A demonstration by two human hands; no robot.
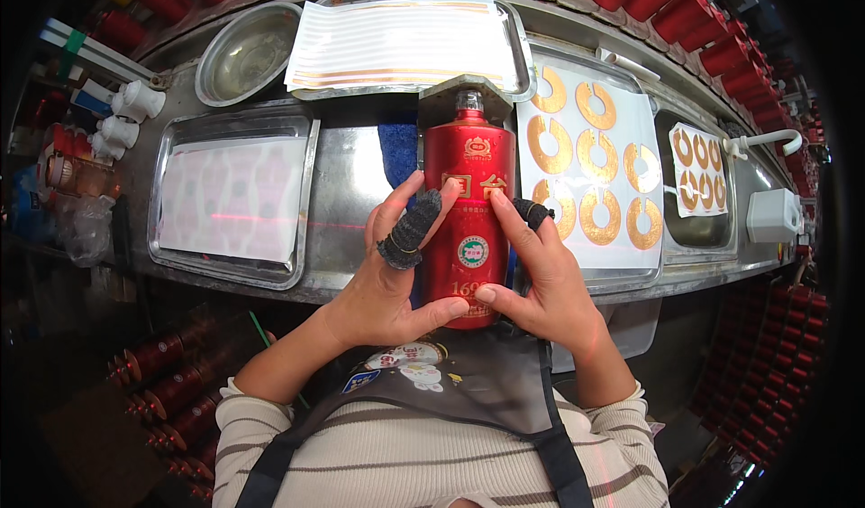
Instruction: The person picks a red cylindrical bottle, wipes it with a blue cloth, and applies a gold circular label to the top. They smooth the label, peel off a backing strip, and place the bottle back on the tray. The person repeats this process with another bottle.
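A red bottle [444, 238] with gold lettering and a round green-and-white seal lies on its back, its clear-capped neck pointing away from me. Under the neck is a metal holder [436, 107]. From the left side, my left hand [377, 287] holds the bottle, thumb near the base and a fingertip on the gold characters. My right hand [550, 283] holds the other side, its thumb beside the left one and a finger pressing by the right-hand character. Each hand wears a dark knitted finger sleeve. Blue cloth [397, 152] shows left of the bottle.
Gold ring-shaped decals [597, 152] lie on a white sheet at right, beside a sink [703, 231] with a white faucet [766, 141]. Steel trays hold a pale sheet [230, 193] and striped sheets [396, 44]. A metal bowl [248, 53] stands back left. Red bottles line the surroundings.
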